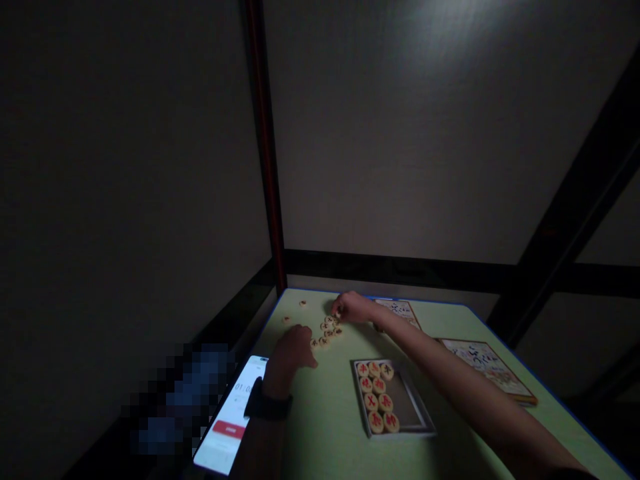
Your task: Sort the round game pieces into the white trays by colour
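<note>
On the green table (330,413) lies a loose cluster of round wooden chess pieces (327,330) near the far left corner. My right hand (353,308) reaches over the cluster, fingers pinched on one piece at its far side. My left hand (293,350) rests at the cluster's near side, fingers curled down among the pieces; a dark watch is on that wrist. A shallow grey tray (410,407) near the middle holds several pieces with red characters, set in two columns along its left half.
A phone (227,420) with a lit timer screen lies at the table's left edge by my left wrist. A box lid with printed characters (487,367) sits at the right, another printed board (400,310) behind my right arm. Two stray pieces (303,303) lie apart.
</note>
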{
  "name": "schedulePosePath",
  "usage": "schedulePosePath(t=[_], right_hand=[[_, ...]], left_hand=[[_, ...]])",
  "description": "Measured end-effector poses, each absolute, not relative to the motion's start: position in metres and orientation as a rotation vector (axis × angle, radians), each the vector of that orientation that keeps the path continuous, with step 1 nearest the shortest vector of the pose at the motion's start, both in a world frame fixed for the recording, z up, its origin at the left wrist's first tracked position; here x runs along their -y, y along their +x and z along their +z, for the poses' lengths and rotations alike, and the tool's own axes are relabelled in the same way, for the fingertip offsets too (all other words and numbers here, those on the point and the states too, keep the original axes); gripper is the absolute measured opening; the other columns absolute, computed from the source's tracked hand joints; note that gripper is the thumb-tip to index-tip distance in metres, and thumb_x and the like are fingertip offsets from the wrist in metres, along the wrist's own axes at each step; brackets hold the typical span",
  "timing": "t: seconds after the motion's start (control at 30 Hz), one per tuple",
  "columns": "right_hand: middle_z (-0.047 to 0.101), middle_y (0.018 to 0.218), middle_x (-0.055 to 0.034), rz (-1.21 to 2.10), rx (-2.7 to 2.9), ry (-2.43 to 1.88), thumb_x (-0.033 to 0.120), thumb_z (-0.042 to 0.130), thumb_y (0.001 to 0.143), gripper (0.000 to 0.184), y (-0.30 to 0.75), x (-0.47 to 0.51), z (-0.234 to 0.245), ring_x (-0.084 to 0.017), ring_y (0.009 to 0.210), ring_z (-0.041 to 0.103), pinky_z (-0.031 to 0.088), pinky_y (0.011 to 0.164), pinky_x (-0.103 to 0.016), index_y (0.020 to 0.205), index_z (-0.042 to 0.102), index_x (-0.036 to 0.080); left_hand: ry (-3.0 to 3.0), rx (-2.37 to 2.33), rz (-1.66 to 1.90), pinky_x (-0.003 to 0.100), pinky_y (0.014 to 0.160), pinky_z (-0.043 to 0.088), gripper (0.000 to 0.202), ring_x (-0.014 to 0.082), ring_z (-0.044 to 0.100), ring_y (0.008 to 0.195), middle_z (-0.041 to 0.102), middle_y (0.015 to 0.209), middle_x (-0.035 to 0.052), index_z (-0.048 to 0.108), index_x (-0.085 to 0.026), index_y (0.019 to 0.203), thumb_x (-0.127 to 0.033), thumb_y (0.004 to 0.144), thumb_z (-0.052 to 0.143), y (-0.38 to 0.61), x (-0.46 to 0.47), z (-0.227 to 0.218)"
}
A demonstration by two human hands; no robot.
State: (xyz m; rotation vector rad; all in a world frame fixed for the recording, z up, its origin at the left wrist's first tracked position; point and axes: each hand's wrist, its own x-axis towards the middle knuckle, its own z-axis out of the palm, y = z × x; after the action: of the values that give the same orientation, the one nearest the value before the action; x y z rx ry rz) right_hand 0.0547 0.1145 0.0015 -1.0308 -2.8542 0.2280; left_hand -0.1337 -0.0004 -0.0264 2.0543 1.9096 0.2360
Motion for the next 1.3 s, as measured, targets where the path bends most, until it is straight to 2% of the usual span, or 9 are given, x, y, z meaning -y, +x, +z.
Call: schedulePosePath(t=[0.3,0.4,0.63,0.73,0.83,0.9,1.0,1.17,1.3], right_hand=[[0.076,0.084,-0.0027,0.188,2.914,-0.952,-0.001,0.061,0.069,0.032,0.051,-0.103,-0.015,-0.018,0.081,0.068,0.039,0.068,-0.023,0.087,0.076,0.02],[0.073,0.084,-0.0042,0.183,2.908,-0.939,0.001,0.063,0.069,0.027,0.05,-0.1,-0.016,-0.02,0.083,0.066,0.039,0.068,-0.024,0.087,0.073,0.019],[0.066,0.103,-0.0127,0.206,2.741,-0.941,0.003,0.057,0.076,0.033,0.068,-0.083,-0.012,-0.021,0.089,0.062,0.043,0.075,-0.027,0.107,0.061,0.015],[0.064,0.104,-0.0117,0.221,2.64,-0.946,0.003,0.052,0.08,0.033,0.082,-0.071,-0.006,-0.021,0.091,0.061,0.044,0.078,-0.028,0.11,0.055,0.015],[0.064,0.103,-0.0103,0.28,2.481,-0.856,0.004,0.049,0.083,0.031,0.098,-0.051,-0.002,-0.02,0.092,0.061,0.046,0.079,-0.03,0.112,0.051,0.017],[0.064,0.104,-0.0105,0.305,2.385,-0.766,0.007,0.047,0.086,0.029,0.108,-0.035,0.001,-0.021,0.094,0.061,0.047,0.081,-0.032,0.113,0.049,0.018],[0.065,0.106,-0.0121,0.268,2.355,-0.748,0.01,0.046,0.088,0.029,0.121,-0.01,0.002,-0.022,0.096,0.062,0.048,0.082,-0.034,0.116,0.049,0.018],[0.068,0.106,-0.0102,0.28,2.166,-0.852,0.02,0.054,0.091,0.035,0.139,0.017,-0.002,-0.021,0.091,0.065,0.052,0.082,-0.035,0.125,0.05,0.02],[0.069,0.103,-0.0077,0.303,1.923,-0.869,0.027,0.06,0.091,0.021,0.155,0.028,-0.005,-0.019,0.085,0.065,0.053,0.079,-0.033,0.111,0.062,0.022]], left_hand=[[2.026,-1.974,0.146,0.035,0.089,0.044,0.035,0.0282,0.059,0.109,0.063,0.117,0.0127,0.063,-0.017,0.099,-0.023,0.066,0.073,-0.126,0.006,-0.018],[2.114,-1.99,0.192,0.036,0.096,0.042,0.033,0.0291,0.057,0.114,0.064,0.116,0.0145,0.065,-0.015,0.1,-0.024,0.069,0.073,-0.123,0.007,-0.017],[2.209,-1.935,0.797,0.041,0.103,0.04,0.027,0.0273,0.058,0.114,0.068,0.113,0.0147,0.065,-0.015,0.11,-0.019,0.085,0.056,-0.115,-0.009,-0.021],[1.961,-1.772,1.099,0.038,0.096,0.045,0.021,0.0242,0.063,0.104,0.07,0.104,0.011,0.067,-0.018,0.102,-0.02,0.088,0.052,-0.104,-0.018,-0.024],[1.544,-1.389,1.149,0.031,0.075,0.049,0.024,0.0181,0.065,0.077,0.071,0.088,0.0078,0.067,-0.017,0.091,-0.035,0.092,0.052,-0.086,-0.018,-0.024],[1.299,-1.093,1.125,0.026,0.067,0.047,0.035,0.0142,0.061,0.068,0.069,0.084,0.0074,0.066,-0.014,0.088,-0.048,0.088,0.058,-0.072,-0.013,-0.024],[1.13,-0.807,1.097,0.023,0.068,0.045,0.047,0.0115,0.058,0.069,0.067,0.081,0.0052,0.066,-0.012,0.085,-0.055,0.07,0.077,-0.057,-0.004,-0.024],[1.07,-0.647,1.029,0.024,0.071,0.045,0.045,0.0109,0.056,0.073,0.063,0.081,0.0032,0.068,-0.012,0.085,-0.047,0.063,0.086,-0.047,0.006,-0.023],[1.008,-0.58,1.04,0.025,0.075,0.047,0.045,0.0129,0.059,0.081,0.064,0.095,0.0049,0.067,-0.016,0.094,-0.037,0.06,0.089,-0.046,0.011,-0.019]])
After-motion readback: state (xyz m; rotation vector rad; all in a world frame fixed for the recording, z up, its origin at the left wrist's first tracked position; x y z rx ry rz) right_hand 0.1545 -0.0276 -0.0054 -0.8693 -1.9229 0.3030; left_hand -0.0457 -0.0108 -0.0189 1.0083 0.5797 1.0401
